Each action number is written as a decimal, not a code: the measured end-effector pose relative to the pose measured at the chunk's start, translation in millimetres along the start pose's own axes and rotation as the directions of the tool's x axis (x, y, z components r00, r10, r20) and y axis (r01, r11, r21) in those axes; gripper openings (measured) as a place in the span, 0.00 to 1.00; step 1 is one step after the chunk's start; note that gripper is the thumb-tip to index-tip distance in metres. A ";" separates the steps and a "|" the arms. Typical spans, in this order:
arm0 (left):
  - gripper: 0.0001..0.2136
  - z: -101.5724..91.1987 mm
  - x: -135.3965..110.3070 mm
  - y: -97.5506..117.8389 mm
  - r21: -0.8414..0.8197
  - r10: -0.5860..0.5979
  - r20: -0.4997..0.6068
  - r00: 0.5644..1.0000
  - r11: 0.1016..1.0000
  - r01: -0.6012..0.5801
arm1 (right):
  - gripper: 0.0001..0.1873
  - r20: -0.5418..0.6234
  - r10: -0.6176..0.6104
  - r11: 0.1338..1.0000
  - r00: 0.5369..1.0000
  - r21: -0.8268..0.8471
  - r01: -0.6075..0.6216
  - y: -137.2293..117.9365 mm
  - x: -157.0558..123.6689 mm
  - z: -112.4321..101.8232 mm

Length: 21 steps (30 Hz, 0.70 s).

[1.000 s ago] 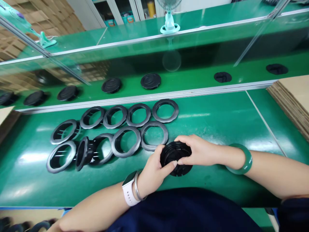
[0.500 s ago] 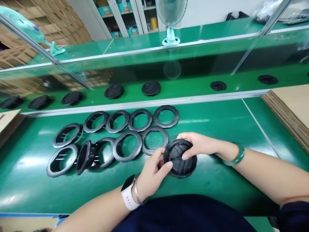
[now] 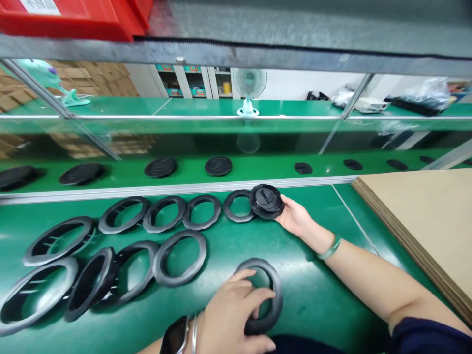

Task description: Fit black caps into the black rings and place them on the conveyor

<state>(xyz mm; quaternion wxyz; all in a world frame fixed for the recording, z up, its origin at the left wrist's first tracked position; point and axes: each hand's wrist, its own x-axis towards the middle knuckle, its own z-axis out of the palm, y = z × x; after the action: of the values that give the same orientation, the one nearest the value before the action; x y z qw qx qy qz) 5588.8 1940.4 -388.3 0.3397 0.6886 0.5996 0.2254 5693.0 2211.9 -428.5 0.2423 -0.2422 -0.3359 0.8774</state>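
Observation:
My right hand [image 3: 297, 216] holds a round black plastic vent [image 3: 266, 200] by its right rim, fingers closed on it. The vent is raised at the far side of the bench, overlapping the view of a black ring [image 3: 236, 219]. Close to my body, my left hand [image 3: 230, 314] grips another black ring [image 3: 277, 295], its fingers bent over the rim and into the hole. The lower part of this ring is partly hidden by the hand. Several more black rings [image 3: 201, 265] lie to the left in two rough rows, one of them tilted on its side [image 3: 92, 285].
Beyond a metal rail [image 3: 177, 189] runs a green belt [image 3: 258, 169] carrying round black parts [image 3: 218, 166]. Stacked cardboard sheets [image 3: 424, 206] stand on the right. A shelf [image 3: 276, 61] with a red bin [image 3: 73, 19] hangs overhead. A fan [image 3: 249, 83] stands behind.
The view has tilted up. My right hand has carried the black vent away toward the rail. My left hand has let go of it and drawn a ring from the front row toward me.

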 end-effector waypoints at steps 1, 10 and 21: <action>0.30 1.9 0.3 -0.8 0.039 -0.008 0.001 1.000 0.999 0.008 | 0.15 -0.004 -0.063 0.997 0.998 -0.048 0.063 -1.7 6.1 -0.7; 0.15 22.1 2.8 -35.5 0.059 0.001 -0.157 0.988 0.998 0.008 | 0.18 0.319 -0.587 -0.140 0.744 -0.945 0.294 -60.3 115.8 -13.8; 0.19 -1.5 14.5 -22.7 -0.955 -0.462 -0.042 0.886 0.281 0.101 | 0.15 -0.148 -0.731 0.012 0.666 -0.979 -0.204 -124.4 114.1 -82.4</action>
<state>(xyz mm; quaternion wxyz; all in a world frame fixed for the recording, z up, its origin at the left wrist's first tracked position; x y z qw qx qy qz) 5575.1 1956.0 -405.5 0.6064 0.2028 0.5185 0.5677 5686.7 2399.6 -424.7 0.2915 -0.5473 -0.7630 0.1826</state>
